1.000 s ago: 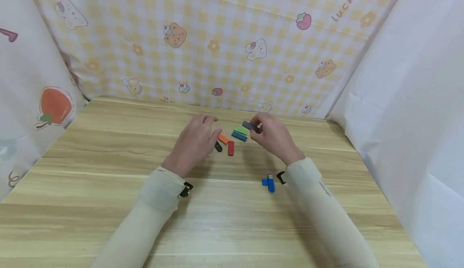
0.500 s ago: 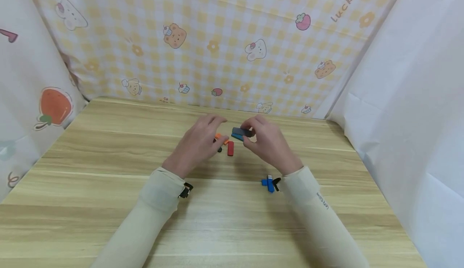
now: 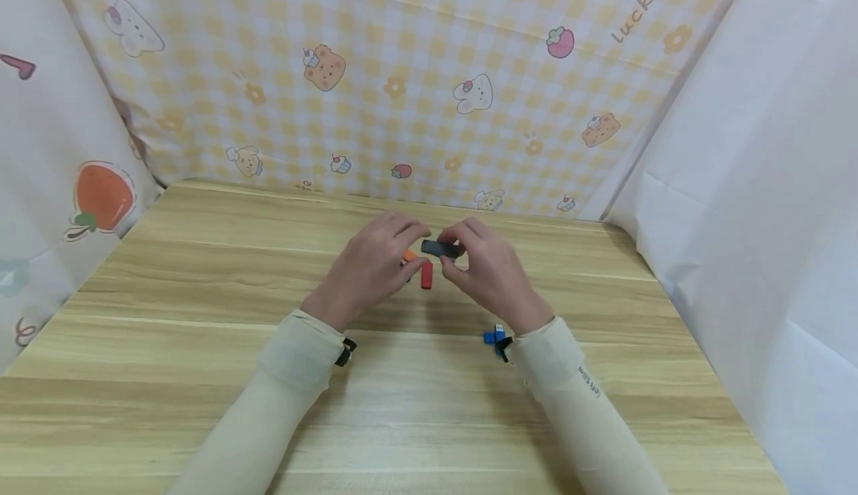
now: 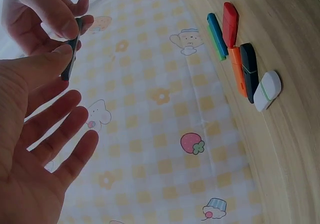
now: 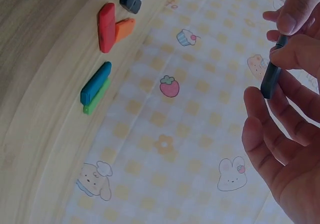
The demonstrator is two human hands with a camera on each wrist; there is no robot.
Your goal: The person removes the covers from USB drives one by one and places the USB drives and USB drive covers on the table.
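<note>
My right hand (image 3: 482,268) pinches a dark grey USB stick (image 3: 436,248) between thumb and fingers, held up over the far middle of the table. From the other side my left hand (image 3: 372,264) meets it, thumb and index fingertips right at the stick's left end. The left wrist view has the left thumb overlapping the stick (image 4: 71,67), with the remaining left fingers spread apart. In the right wrist view the right thumb lies along the stick (image 5: 271,79), and the left thumb is at its far end.
Beneath the hands lie a red stick (image 3: 427,275), an orange one (image 4: 237,72), a black one (image 4: 249,69), a white one (image 4: 268,89), and a teal one (image 5: 96,83) beside a green one (image 5: 97,97). A blue USB stick (image 3: 499,329) is near the right wrist. A patterned curtain (image 3: 395,108) hangs behind.
My right hand has carried the dark stick left and slightly down. The left hand has moved right, bringing its thumb and index finger to the stick's end.
</note>
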